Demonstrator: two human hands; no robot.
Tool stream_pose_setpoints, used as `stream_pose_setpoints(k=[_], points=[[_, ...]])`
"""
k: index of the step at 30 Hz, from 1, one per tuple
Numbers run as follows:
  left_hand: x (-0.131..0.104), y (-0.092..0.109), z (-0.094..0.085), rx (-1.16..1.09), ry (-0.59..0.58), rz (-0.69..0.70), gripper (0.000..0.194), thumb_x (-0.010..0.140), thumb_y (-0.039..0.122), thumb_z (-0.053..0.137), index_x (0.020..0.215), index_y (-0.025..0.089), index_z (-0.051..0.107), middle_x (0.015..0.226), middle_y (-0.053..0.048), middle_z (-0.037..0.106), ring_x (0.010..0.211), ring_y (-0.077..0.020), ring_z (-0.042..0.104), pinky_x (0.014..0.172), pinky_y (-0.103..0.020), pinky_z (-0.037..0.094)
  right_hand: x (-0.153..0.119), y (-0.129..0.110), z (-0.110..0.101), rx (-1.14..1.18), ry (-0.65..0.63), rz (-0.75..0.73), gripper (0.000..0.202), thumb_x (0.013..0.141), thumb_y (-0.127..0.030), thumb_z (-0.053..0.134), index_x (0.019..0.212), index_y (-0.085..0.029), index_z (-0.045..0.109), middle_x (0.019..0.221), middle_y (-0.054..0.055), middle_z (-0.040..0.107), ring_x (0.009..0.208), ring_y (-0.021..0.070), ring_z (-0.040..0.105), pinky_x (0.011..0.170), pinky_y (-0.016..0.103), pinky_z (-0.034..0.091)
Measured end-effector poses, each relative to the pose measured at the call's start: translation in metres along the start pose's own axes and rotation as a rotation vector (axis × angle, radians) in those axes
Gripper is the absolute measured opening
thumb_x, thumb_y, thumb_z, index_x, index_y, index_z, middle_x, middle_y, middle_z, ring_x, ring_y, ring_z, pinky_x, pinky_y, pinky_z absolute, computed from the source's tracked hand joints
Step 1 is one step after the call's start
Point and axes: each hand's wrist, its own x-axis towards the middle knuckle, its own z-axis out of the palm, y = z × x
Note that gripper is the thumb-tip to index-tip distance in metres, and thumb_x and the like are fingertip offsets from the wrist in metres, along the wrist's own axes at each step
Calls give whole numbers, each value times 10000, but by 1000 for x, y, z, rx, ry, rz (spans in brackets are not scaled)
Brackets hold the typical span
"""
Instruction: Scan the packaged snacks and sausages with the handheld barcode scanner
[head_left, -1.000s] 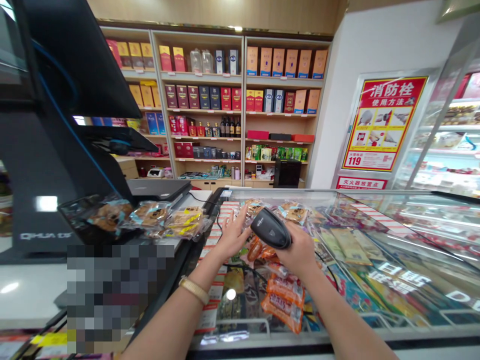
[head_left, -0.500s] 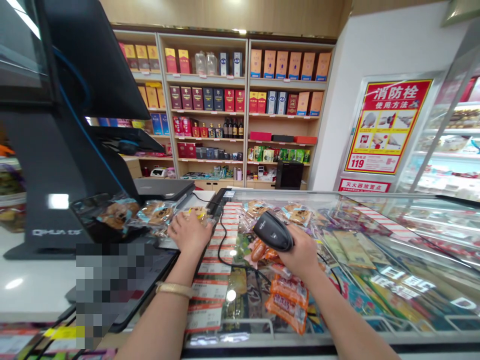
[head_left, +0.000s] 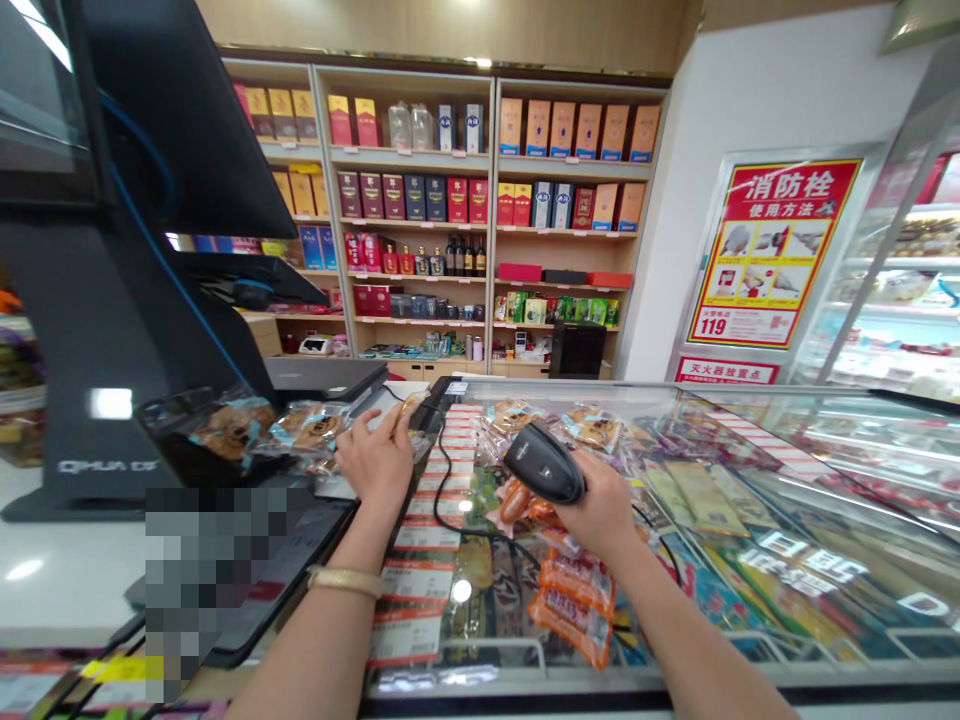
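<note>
My right hand is wrapped round a black handheld scanner, held over the glass-topped case. Beneath and in front of it lie orange snack packets and sausage-like packs. My left hand, with a bangle on the wrist, pinches a small clear-wrapped item, tilted up at its fingertips. Left of that hand, wrapped cookies lie beside the dark register stand. Two more cookie packs rest on the glass behind the scanner.
A black register and a dark tablet-like device stand at left. The scanner's cable loops over price labels on the glass. Shelves of boxes line the back; a red poster hangs at right.
My left hand has raised and tilted the small wrapped item, which lay flatter under its fingers before. My right hand and the scanner have barely shifted.
</note>
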Motion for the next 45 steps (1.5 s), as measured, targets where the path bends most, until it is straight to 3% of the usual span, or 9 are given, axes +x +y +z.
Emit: stream_pose_setpoints(k=[4, 7, 11, 15, 17, 21, 34, 42, 45], points=[[4, -2, 10, -437, 101, 21, 339, 889, 348, 513, 1085, 192, 740, 1105, -114, 670, 1053, -258, 593, 980, -403, 448, 0, -1, 0, 16, 24, -13, 80, 751, -285, 585, 772, -210, 601, 691, 27, 603, 660, 196, 586, 605, 280, 398], [2, 10, 14, -851, 63, -184, 270, 869, 322, 558, 1012, 172, 731, 999, -61, 714, 979, -213, 640, 929, -357, 504, 0, -1, 0, 33, 34, -14, 89, 752, -286, 596, 790, -207, 610, 714, 31, 617, 681, 197, 593, 618, 280, 405], [-2, 35, 6, -1359, -172, -694, 195, 918, 188, 489, 874, 133, 671, 787, -36, 697, 700, -137, 665, 662, -251, 568, 0, -1, 0, 34, 31, -11, 82, 746, -275, 598, 792, -208, 610, 724, 33, 617, 688, 198, 589, 623, 282, 404], [-6, 43, -4, -1666, -484, -1051, 257, 945, 65, 353, 863, 140, 584, 674, -7, 581, 488, -58, 559, 341, -86, 362, 1, -1, 0, 21, 24, -21, 52, 739, -266, 581, 733, -216, 569, 683, 24, 585, 654, 192, 562, 601, 282, 384], [-10, 41, -5, -1778, -643, -1198, 267, 952, 49, 307, 901, 148, 550, 687, 2, 530, 456, -39, 525, 286, -57, 276, 1, -2, -1, 24, 18, -35, 61, 736, -275, 582, 731, -218, 563, 679, 20, 578, 645, 190, 556, 597, 283, 378], [-17, 38, -5, -1817, -867, -1383, 239, 971, 69, 277, 966, 146, 503, 739, 6, 484, 445, -22, 507, 291, -40, 313, 1, -4, -2, 45, 13, -85, 96, 754, -310, 597, 769, -215, 584, 697, 18, 589, 638, 184, 553, 600, 286, 372], [-30, 50, 1, -1457, -1147, -1198, 235, 894, -8, 367, 945, 138, 544, 669, 6, 495, 411, -40, 483, 242, -50, 232, 3, -6, -4, 19, 1, -107, 140, 772, -335, 579, 804, -202, 602, 698, 26, 590, 649, 193, 558, 606, 294, 372], [-31, 52, 3, -1427, -1109, -1112, 178, 890, 0, 449, 869, 116, 583, 621, 2, 540, 387, -38, 489, 242, -63, 231, 3, -7, -4, 13, -4, -68, 93, 754, -308, 586, 759, -216, 576, 683, 16, 575, 639, 183, 556, 596, 281, 383], [-33, 54, 5, -1479, -1002, -1058, 166, 899, 16, 471, 881, 114, 604, 668, -18, 610, 453, -51, 565, 322, -75, 382, 3, -8, -4, 16, 25, -76, 91, 753, -307, 587, 763, -216, 582, 675, 17, 575, 638, 188, 555, 599, 286, 387]])
